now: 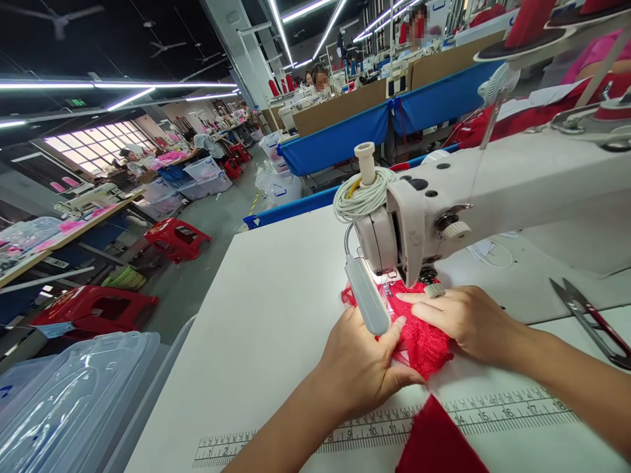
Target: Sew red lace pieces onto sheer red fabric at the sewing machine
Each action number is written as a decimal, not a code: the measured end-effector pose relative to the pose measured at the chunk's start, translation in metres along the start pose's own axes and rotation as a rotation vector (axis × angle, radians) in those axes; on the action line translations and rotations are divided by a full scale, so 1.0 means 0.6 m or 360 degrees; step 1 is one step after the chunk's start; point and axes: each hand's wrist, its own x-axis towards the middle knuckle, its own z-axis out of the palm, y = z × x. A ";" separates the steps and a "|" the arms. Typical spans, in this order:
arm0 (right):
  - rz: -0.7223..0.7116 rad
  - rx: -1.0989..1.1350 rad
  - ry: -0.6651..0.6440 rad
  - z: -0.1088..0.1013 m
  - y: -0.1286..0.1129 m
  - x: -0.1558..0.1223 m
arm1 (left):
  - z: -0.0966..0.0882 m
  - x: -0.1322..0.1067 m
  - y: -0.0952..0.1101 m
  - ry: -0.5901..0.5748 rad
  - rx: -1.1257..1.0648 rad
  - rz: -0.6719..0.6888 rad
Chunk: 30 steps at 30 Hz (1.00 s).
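A piece of red lace fabric [424,341] lies under the head of a white sewing machine [493,190] on a white table [266,328]. My left hand [359,368] pinches the fabric's near edge, thumb and fingers closed on it. My right hand [468,318] lies flat on the fabric to the right of the needle, fingers stretched toward the presser foot. A white lamp [367,295] on the machine hides part of the fabric. Another red piece [436,440] sticks out at the table's near edge.
Thread snips [589,318] lie at the right on the table. A printed ruler [493,410] runs along the near edge. Clear plastic bins [73,401] stand at lower left. Red stools [175,236] sit in the aisle. Other people work at far tables.
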 end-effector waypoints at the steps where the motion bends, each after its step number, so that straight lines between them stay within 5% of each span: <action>1: 0.0004 0.0000 -0.0016 0.000 0.001 0.000 | -0.001 0.000 -0.001 0.0006 0.0004 0.0001; 12: 0.0114 0.0078 -0.0116 0.004 0.010 -0.002 | -0.004 0.010 -0.009 0.0019 -0.0024 0.0009; 18: 0.0209 0.0095 0.0000 0.016 0.008 -0.006 | 0.001 0.007 -0.010 0.0005 0.0049 -0.0005; 30: 0.0102 0.0003 0.0060 0.001 0.004 0.004 | 0.028 -0.005 0.001 0.0129 0.0129 0.0041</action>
